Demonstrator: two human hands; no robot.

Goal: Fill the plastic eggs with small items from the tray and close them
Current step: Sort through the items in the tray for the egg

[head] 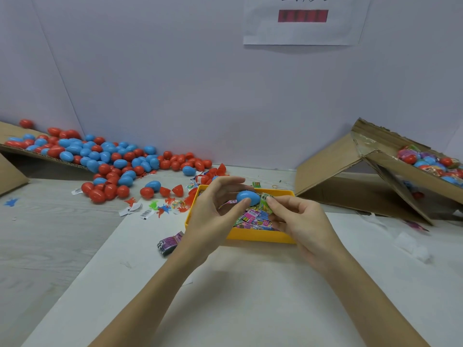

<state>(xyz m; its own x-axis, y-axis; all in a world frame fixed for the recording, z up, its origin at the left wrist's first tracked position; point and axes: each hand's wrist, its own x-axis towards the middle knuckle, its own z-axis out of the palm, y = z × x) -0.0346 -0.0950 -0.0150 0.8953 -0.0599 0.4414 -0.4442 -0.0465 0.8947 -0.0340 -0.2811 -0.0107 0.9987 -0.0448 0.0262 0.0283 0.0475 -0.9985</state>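
Seemingly, left hand (pixel 217 204) grips blue egg (pixel 248 198); right hand (pixel 298 216) pinches half-hidden packet (pixel 266 204).

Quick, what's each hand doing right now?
Left hand: holding the blue egg between thumb and fingers.
Right hand: pinching a small green packet right beside the egg, over the yellow tray.
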